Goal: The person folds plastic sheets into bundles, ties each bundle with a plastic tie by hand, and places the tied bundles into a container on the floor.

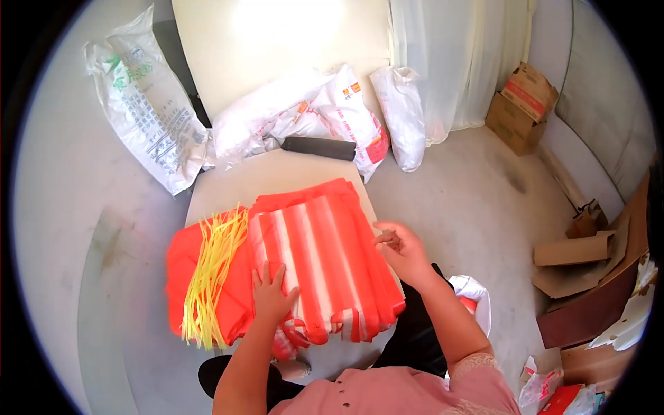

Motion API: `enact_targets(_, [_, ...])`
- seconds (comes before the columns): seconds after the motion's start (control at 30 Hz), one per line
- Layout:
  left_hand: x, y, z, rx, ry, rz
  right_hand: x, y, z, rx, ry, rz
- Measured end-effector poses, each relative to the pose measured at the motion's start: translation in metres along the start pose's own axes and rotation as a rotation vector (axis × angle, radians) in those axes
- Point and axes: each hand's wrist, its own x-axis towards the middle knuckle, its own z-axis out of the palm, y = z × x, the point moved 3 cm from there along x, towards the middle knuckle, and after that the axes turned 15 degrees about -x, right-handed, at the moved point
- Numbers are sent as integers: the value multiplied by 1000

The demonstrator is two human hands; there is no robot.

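Note:
A stack of red cloth with white stripes (315,256) lies on the table (228,180). My left hand (272,294) rests on its lower left part with the fingers spread. At the stack's right edge is my right hand (403,250), its fingers curled; whether anything thin is between them is too small to tell. To the left sits a plain red cloth pile (181,266), with a bundle of yellow strips (213,277) lying across it.
White sacks (277,111) and a dark bar (318,148) are at the table's far end. A printed sack (149,104) stands at the left. Cardboard boxes (520,111) are at the right, and an open white bag (477,294) is beside my leg.

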Motion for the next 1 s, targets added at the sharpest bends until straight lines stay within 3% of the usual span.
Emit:
enact_targets(0.07, [-1,8,-3,-17,-19,-40,-32,-88,-24,202,44,-397])
enact_targets(0.13, [0,14,-8,18,-53,-76,-68,-172,-49,435,-25,-619])
enact_targets(0.17, [0,15,-9,37,-69,-98,-77,-194,-63,409,-131,-701])
enact_targets(0.23, [1,9,-1,55,-86,-107,-88,-236,-79,907,-543,-771])
enact_targets(0.27, [1,6,0,76,-96,-120,-90,-245,-86,1062,-591,-904])
enact_targets(0.33, [1,7,0,90,-81,-99,-76,-243,-87,1322,-351,-1262])
enact_targets(0.37, [3,-1,4,106,-73,-75,-73,-239,-82,1425,-200,-1329])
enact_targets(0.4, [1,-2,-1,94,-59,-74,-87,-237,-68,1477,113,-1268])
enact_targets(0.5, [10,10,1,34,-63,-11,-81,-196,-114,1417,-238,-994])
enact_targets(0.63, [8,13,3,30,-96,-14,-94,-193,-117,1719,21,-158])
enact_targets(0.7, [7,10,3,24,-59,32,-78,-183,-109,1927,38,-328])
enact_targets(0.73, [8,12,2,28,-88,20,-49,-172,-96,2048,-46,-684])
enact_targets(0.8, [7,9,2,28,-83,28,-33,-162,-97,2138,-132,-1024])
enact_targets(0.93, [7,6,6,64,-102,0,-50,-144,-133,2014,-101,-729])
enact_targets(1.0, [6,5,5,68,-113,-24,-39,-140,-141,1948,89,-1139])
